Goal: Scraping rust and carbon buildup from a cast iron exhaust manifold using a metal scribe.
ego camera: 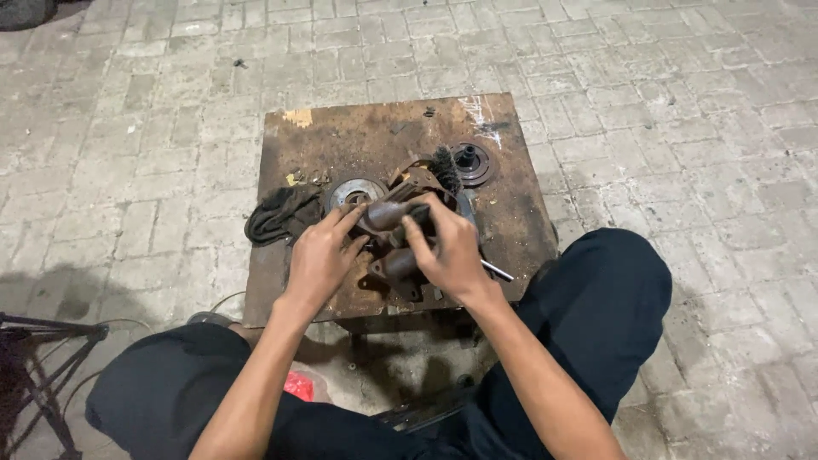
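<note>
Both my hands grip a greasy brown metal clutch part [388,215] over a rusty square work board [511,213]. My left hand [319,255] holds its left side, fingers wrapped over the top. My right hand [452,247] clasps its right side from above. A second brown metal shoe piece [394,271] lies under my hands. A coil spring [445,168] and curved metal pieces sit just beyond the held part.
A round metal disc [349,193] and a dark pulley disc [471,162] lie on the board. A black rag [279,215] hangs off its left edge. A metal rod [497,271] sticks out at right. Brick paving surrounds; a dark metal stand [34,358] is at left.
</note>
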